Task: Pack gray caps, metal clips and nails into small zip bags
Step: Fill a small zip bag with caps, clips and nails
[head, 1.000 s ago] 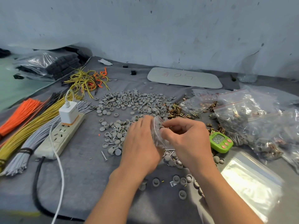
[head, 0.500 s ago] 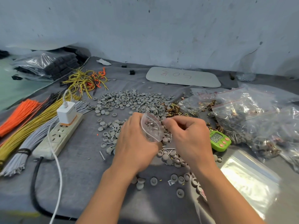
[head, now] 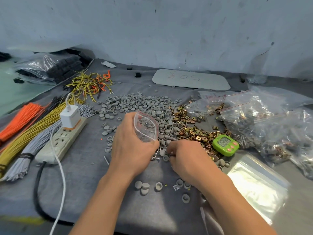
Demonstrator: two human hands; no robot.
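Note:
My left hand (head: 131, 148) grips a small clear zip bag (head: 146, 127) with a red strip, its mouth held open and facing up. My right hand (head: 186, 158) is down on the cloth just right of it, fingers curled over loose nails (head: 156, 157) and caps; what it pinches is hidden. A wide pile of gray caps (head: 135, 106) spreads behind the hands. Brass-coloured metal clips (head: 191, 131) lie to the right of that pile. More caps (head: 144, 186) are scattered in front.
A power strip with a white charger (head: 67, 129) and bundles of orange, yellow and gray wires (head: 25, 133) lie at left. A green timer (head: 225, 145), filled zip bags (head: 264, 122) and a stack of empty bags (head: 257, 185) sit at right.
My right hand left the bag's mouth and dropped to the nails and caps on the cloth. My left hand alone keeps the bag, now raised with its mouth open.

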